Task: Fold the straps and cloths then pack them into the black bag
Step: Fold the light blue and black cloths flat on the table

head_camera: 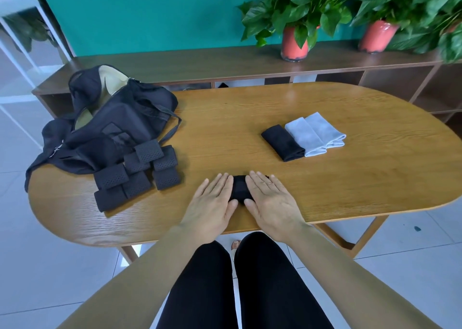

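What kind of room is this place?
Probably a home or office sitting room: an oval wooden table, a low shelf unit holding potted plants, and a tiled floor.

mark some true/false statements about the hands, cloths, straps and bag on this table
1. The left hand and right hand lie flat on a black cloth near the table's front edge. True.
2. The folded straps are inside the bag. False: they lie piled on the table against the bag's near side.
3. Three folded cloths lie side by side to the right, one black and two pale grey. True.
4. The bag is closed. False: its top gapes open and the pale lining shows.
5. The right hand grips a strap. False: its fingers are straight and press on the black cloth.
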A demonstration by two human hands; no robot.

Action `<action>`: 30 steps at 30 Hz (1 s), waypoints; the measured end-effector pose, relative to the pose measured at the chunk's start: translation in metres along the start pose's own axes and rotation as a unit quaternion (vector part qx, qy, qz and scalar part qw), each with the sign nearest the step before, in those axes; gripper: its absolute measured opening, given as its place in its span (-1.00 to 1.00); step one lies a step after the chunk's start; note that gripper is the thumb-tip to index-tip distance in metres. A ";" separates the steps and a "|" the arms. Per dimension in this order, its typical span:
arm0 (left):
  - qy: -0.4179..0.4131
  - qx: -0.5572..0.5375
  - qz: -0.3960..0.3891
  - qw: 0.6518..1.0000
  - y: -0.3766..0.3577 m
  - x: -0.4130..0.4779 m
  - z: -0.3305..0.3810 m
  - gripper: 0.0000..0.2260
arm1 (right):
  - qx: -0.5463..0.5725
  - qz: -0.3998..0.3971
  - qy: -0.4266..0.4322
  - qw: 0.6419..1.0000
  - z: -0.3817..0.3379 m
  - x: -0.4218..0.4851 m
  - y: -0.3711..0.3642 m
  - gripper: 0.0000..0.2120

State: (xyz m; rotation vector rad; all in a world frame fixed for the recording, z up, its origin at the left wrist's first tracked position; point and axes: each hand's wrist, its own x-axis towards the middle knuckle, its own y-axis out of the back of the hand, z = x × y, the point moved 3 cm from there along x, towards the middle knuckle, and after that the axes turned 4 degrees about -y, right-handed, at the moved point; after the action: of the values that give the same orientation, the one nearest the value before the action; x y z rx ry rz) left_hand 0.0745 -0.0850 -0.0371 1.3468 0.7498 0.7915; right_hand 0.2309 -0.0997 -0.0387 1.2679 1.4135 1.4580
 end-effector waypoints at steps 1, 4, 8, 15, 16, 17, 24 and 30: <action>0.005 -0.006 -0.007 1.000 0.000 0.001 -0.001 -0.40 | 0.002 -0.006 0.001 1.000 0.000 0.001 0.001 -0.17; 0.007 -0.006 -0.016 1.000 0.001 0.001 -0.003 -0.47 | 0.006 -0.032 0.001 0.999 -0.002 0.001 0.006 -0.19; 0.003 -0.016 -0.030 0.999 0.006 0.004 -0.003 -0.50 | 0.002 -0.023 -0.024 0.999 0.000 -0.002 0.006 -0.36; 0.006 -0.141 -0.058 0.988 0.017 0.020 0.008 -0.54 | 0.055 0.007 -0.060 0.997 0.015 -0.008 0.026 -0.50; 0.025 -0.176 -0.047 0.983 0.019 0.024 0.009 -0.56 | 0.080 0.012 -0.077 0.994 0.021 -0.007 0.027 -0.56; 0.043 -0.194 -0.030 0.980 0.020 0.028 0.009 -0.58 | 0.099 0.021 -0.093 0.991 0.027 -0.007 0.028 -0.63; 0.099 -0.121 0.016 0.988 0.026 0.053 0.012 -0.56 | 0.134 0.024 -0.175 0.975 0.047 -0.001 0.027 -0.65; 0.147 -0.189 0.033 0.970 0.022 0.073 0.012 -0.49 | 0.183 -0.027 -0.251 0.950 0.061 0.011 0.027 -0.55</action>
State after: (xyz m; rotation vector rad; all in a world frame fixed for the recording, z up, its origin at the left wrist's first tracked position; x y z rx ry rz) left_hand 0.1231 -0.0288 -0.0150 0.9251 0.7405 1.1420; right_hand 0.2904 -0.0769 -0.0155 1.6683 1.3797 0.7676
